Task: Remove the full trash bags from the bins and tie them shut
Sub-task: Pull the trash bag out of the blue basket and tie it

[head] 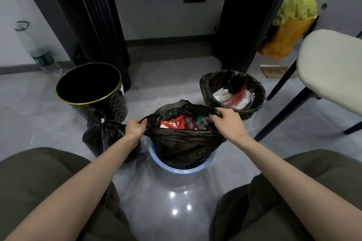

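Observation:
A full black trash bag (184, 145) stands in a blue bin (182, 169) in front of me, with red packaging and a bottle showing at its mouth. My left hand (135, 127) grips the bag's left rim. On the right rim, my right hand (228, 121) grips the plastic, and the mouth is stretched between them. A tied black bag (101, 135) lies on the floor to the left, beside a black bin with a gold rim (90, 86) that holds no bag. A third bin with a black liner (233, 92) holds paper and wrappers at the right.
A chair with a pale seat (331, 68) and black legs stands at the right. A clear plastic bottle (39, 53) stands by the left wall. Dark curtains (88, 15) hang behind the bins. An orange bag with green cloth (290, 25) sits at the back right. My knees frame the tiled floor.

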Demonstrator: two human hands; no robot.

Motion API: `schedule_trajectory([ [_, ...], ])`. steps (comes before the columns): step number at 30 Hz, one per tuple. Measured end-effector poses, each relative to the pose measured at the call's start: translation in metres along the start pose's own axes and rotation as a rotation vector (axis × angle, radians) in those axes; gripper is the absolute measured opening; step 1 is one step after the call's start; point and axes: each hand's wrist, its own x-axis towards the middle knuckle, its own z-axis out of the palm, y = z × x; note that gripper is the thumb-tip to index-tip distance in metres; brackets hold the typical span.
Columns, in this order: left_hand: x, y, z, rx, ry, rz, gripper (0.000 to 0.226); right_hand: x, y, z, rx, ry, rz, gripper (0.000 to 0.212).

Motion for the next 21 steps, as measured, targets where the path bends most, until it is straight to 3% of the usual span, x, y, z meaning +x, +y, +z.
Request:
schedule_trajectory([
  [3,-0.003,0.009,-0.003,-0.116,0.015,0.014,0.029,0.003,-0.008,0.002,0.173,0.092,-0.067,0.015],
  [6,-0.009,0.012,-0.005,-0.200,-0.025,0.030,0.030,0.003,-0.011,0.005,0.459,0.104,0.107,0.024],
  [8,-0.011,0.008,-0.004,-0.247,-0.079,0.011,0.029,0.002,-0.011,0.004,0.524,0.091,0.161,0.024],
  [12,-0.020,0.004,-0.006,-0.218,-0.122,0.018,0.038,-0.002,-0.011,0.006,0.356,0.000,0.091,0.022],
  [16,-0.033,0.006,-0.015,0.054,-0.281,0.060,0.028,-0.009,0.002,0.016,0.012,-0.148,-0.013,0.017],
  [18,-0.046,0.008,-0.022,0.204,-0.460,0.081,0.044,-0.015,0.003,0.020,-0.127,-0.294,-0.039,0.036],
  [21,-0.068,0.015,-0.030,0.566,-0.599,0.263,0.081,-0.022,0.001,0.024,-0.316,-0.506,-0.108,0.101],
])
